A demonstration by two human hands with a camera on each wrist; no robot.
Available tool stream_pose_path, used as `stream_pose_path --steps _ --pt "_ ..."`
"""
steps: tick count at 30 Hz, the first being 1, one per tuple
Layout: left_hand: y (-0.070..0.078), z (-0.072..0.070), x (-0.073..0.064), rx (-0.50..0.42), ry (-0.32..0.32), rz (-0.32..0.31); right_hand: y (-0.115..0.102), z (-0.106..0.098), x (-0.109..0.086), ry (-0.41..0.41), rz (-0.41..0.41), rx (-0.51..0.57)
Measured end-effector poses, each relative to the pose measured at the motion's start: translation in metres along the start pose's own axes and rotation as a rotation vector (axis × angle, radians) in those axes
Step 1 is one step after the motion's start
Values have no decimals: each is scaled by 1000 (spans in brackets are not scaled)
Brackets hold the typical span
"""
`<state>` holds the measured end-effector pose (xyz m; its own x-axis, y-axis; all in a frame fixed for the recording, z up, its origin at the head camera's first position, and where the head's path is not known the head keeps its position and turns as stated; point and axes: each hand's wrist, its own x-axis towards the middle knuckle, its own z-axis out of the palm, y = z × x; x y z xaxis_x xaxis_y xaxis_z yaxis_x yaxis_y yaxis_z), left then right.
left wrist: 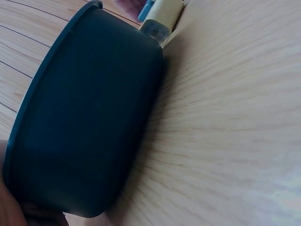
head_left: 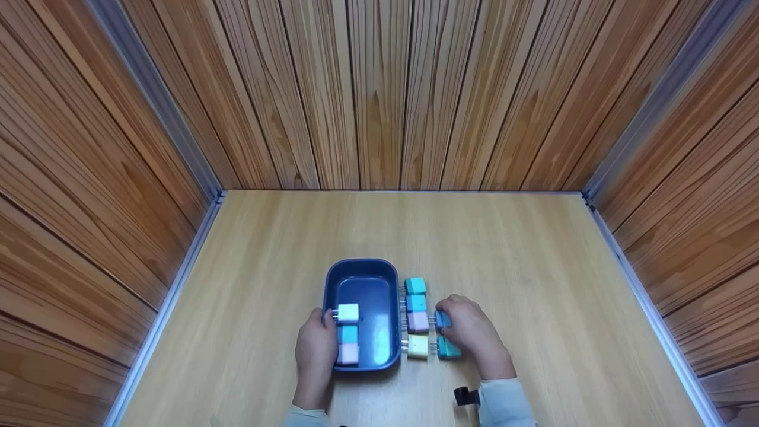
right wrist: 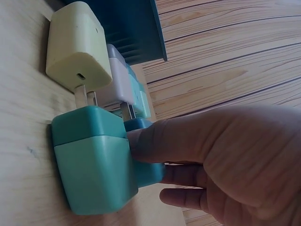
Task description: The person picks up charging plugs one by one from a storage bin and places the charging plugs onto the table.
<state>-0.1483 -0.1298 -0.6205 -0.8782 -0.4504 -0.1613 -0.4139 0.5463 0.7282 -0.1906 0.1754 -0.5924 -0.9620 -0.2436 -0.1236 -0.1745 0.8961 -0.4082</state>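
The left grip (head_left: pixel 316 347) is pinching a tray (head_left: pixel 378 326) by its edge, probably steadying it; the right grip (head_left: pixel 472 329) is pinching a blue charger (head_left: pixel 441 319).

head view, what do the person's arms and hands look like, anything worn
The left sleeve and right sleeve are pale blue-grey. A small black piece juts out beside the right sleeve. The left hand and right hand wear no gloves.
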Motion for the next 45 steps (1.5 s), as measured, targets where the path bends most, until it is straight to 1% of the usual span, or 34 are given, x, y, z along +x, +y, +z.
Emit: stream_pose_path --steps 9,17,23,28,35,39,45 --pt "0 0 -1 -5 -12 -17 -1 0 1 -20 6 10" --pt "2 0 -2 -32 -6 -21 -1 0 4 -64 28 32" --pt "2 -1 -4 -39 -2 -19 0 0 7 -71 -3 28" --pt "1 -1 -3 -29 -4 -16 1 0 8 -85 -7 39" --pt "1 -1 -2 -39 -18 -29 2 0 8 -88 -14 59" --pt "1 -1 -3 -39 -15 -9 1 -2 8 -97 -8 70" --pt "-1 -1 -2 -20 -1 18 1 -3 8 -122 33 107"
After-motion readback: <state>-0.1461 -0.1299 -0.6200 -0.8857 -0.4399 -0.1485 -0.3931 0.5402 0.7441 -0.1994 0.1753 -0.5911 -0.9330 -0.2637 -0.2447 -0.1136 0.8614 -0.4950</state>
